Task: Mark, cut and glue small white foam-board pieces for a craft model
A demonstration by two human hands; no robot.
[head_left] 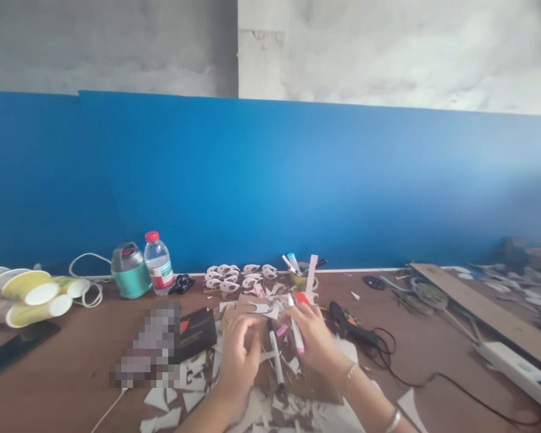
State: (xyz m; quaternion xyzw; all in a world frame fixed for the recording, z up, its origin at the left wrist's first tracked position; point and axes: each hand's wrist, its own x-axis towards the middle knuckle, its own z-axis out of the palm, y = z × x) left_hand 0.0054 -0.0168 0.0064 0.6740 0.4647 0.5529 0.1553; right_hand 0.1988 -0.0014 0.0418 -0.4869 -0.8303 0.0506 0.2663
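Note:
My right hand (pixel 315 337) grips a white marker (pixel 296 338) with a pink end, held tilted over the paper scraps. A small pink piece (pixel 282 330), perhaps a cap, shows just left of it. Loosely curled, my left hand (pixel 238 352) rests among the scraps with thumb and fingers apart; nothing shows between them. Between the hands lies a black-and-white marker (pixel 276 358) on brown cardboard (pixel 318 385). White paper scraps (pixel 196 385) are strewn around both hands. A red-orange object (pixel 301 298) is partly hidden behind my right hand.
White cut-out pieces (pixel 228 276) stand in rows near the blue partition (pixel 270 180), beside a pen cup (pixel 301 278). A black glue gun (pixel 351 325) with a cord lies right. Left are a bottle (pixel 159 264), a teal container (pixel 130 276), paper cups (pixel 31 288) and a black box (pixel 198 334).

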